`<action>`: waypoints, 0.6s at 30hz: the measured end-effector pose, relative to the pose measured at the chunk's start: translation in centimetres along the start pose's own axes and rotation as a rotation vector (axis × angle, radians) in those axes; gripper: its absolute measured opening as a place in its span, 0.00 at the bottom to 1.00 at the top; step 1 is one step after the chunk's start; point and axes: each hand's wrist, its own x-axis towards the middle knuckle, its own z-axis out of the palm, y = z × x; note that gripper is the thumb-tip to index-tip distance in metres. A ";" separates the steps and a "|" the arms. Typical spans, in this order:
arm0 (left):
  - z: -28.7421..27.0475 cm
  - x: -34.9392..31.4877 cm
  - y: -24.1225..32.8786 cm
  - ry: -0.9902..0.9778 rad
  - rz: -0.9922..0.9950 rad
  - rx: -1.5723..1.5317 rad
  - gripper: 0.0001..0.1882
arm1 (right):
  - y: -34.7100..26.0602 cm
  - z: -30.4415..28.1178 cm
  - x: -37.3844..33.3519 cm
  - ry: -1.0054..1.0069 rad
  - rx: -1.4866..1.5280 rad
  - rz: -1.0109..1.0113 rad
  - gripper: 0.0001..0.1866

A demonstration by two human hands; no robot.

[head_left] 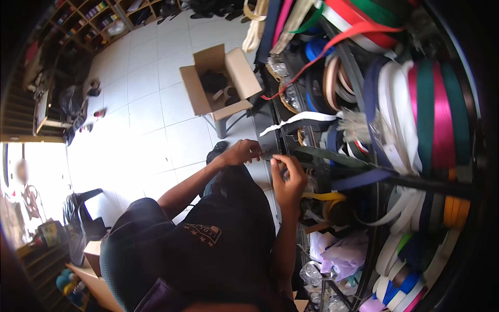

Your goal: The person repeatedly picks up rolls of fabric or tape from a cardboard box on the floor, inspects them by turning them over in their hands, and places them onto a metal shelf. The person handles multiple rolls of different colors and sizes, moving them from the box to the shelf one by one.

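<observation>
My left hand (242,153) is closed in a pinch in the middle of the view, its fingertips at a small dark piece (266,155). Just right of it is my right hand (289,181), thumb and forefinger bent toward the same spot. What exactly the fingertips grip is too small and dark to make out. A dark green ribbon (332,156) runs from the rack toward my right hand; whether it joins the dark piece I cannot tell. Above my hands, a loose white strip (301,119) sticks out from the rack, and a thin red ribbon (304,67) hangs farther up.
A black metal rack (431,185) full of ribbon rolls (423,114) stands close on my right. Lilac cloth or plastic (343,255) lies low in it. Ahead, an open cardboard box (201,92) rests on a stool (221,127). Shelves (96,23) line the far left.
</observation>
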 end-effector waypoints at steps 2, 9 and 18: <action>-2.2 0.1 -0.8 0.047 -0.019 -0.067 0.11 | 3.1 5.3 2.4 -0.130 0.059 0.105 0.07; -8.1 -0.2 -7.1 0.251 -0.075 0.029 0.09 | 8.4 15.2 4.8 -0.461 0.067 0.270 0.10; -16.8 8.1 -12.7 0.809 -0.223 -0.302 0.10 | 10.5 18.7 2.4 -0.625 0.047 0.695 0.16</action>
